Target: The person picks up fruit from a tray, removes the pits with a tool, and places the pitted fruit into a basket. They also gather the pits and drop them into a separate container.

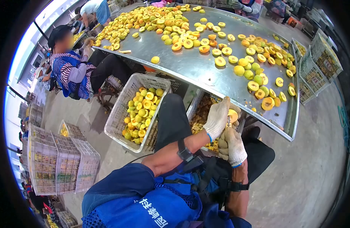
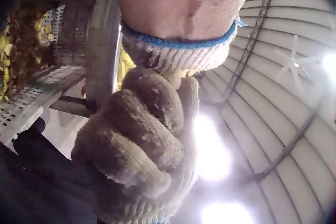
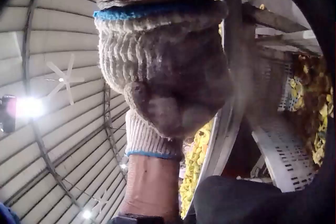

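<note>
Left of the desk (image 1: 205, 60), well apart from it, stand stacked plastic crates (image 1: 55, 161); yellow contents show through their mesh. A small crate (image 1: 72, 131) behind them holds some yellow pieces. A seated worker (image 1: 72, 72) in a striped top sits beside the desk's left end.

Nearer the desk's front edge, a white crate (image 1: 114, 117) stands tilted in view, well filled with yellow and orange fruit pieces (image 1: 142, 114). Right of it, past the wearer's knee (image 1: 172, 114), a scrap crate (image 1: 194, 104) sits partly under the desk's front edge, holding brown and yellow scraps (image 1: 201, 117).

The metal desk carries a dense heap of fruit halves (image 1: 156, 22) toward its far left and a looser spread toward its right end.

Just off the desk's front edge, above the scrap crate, the gloved left hand (image 1: 217, 118) has its fingers curled round a fruit half (image 1: 232, 116). The gloved right hand (image 1: 235, 146) meets it, fingers curled round a small metal tool (image 1: 229, 121), mostly hidden.

Right of the desk stand more stacked crates (image 1: 319, 64), yellow pieces visible inside.

Both wrist views show the ribbed ceiling (image 2: 278, 113) and a ceiling fan (image 2: 295, 64), which the head view does not; gloves hide the held fruit half there.
</note>
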Demonstrator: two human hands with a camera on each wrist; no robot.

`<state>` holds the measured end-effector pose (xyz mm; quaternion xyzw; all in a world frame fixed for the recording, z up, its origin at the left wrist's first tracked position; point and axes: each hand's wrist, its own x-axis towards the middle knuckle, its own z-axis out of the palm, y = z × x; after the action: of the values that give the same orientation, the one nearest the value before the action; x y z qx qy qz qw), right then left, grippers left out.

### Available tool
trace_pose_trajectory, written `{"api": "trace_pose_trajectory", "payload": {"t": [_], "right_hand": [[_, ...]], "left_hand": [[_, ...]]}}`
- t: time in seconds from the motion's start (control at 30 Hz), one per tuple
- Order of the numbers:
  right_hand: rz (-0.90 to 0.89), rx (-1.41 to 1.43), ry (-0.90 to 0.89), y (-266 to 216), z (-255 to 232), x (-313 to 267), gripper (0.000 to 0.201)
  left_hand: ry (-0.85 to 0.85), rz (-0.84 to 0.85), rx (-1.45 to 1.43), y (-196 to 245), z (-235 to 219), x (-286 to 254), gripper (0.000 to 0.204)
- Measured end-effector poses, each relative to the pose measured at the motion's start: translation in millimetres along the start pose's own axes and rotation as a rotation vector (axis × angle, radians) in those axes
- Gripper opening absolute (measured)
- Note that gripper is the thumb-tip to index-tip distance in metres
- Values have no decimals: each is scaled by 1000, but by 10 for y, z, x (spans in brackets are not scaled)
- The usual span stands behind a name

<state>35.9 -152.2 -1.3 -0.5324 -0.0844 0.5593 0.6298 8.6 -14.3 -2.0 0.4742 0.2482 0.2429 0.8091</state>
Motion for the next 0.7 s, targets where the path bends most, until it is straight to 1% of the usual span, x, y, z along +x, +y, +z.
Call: {"api": "trace_pose_trajectory", "payload": {"t": [0.1, 0.17, 0.23, 0.3, 0.33, 0.37, 0.4, 0.47, 0.5, 0.57, 0.6, 0.63, 0.67, 0.7], "right_hand": [[-32, -46, 12, 96, -39, 21, 39], [-12, 11, 0, 111, -33, 9, 36], [3, -18, 27, 64, 37, -15, 35], [17, -49, 54, 56, 91, -21, 35], [-35, -102, 84, 75, 105, -8, 33], [-87, -154, 115, 100, 102, 10, 32], [-89, -152, 115, 195, 58, 93, 32], [-526, -505, 228, 432, -54, 281, 30], [-529, -504, 229, 424, -58, 271, 30], [-435, -422, 192, 410, -65, 249, 31], [-432, -422, 189, 312, -34, 154, 31], [-213, -224, 126, 133, 16, 1, 30], [5, -27, 61, 28, 38, -79, 28], [8, -26, 58, 22, 37, -85, 28]], "left_hand": [[-13, -49, 28, 69, 27, -32, 63], [-40, -48, 46, 98, 14, -51, 63], [-71, -43, 64, 116, 8, -58, 64], [-99, -76, -47, 117, -3, -54, 65], [-100, -74, -44, 83, -24, -39, 65], [-131, -30, -97, 20, -58, -20, 64], [-162, 14, -148, -13, -73, -13, 64], [-170, 13, -150, -17, -79, -42, 65], [-178, 13, -152, 6, -67, -52, 65], [-164, 18, -116, 39, -20, -73, 65], [-143, 20, -81, 58, -10, -99, 65], [-141, 19, -79, 66, -13, -113, 65], [-187, 111, 8, 75, -15, -115, 64], [-231, 201, 94, 75, -22, -121, 64]]}}
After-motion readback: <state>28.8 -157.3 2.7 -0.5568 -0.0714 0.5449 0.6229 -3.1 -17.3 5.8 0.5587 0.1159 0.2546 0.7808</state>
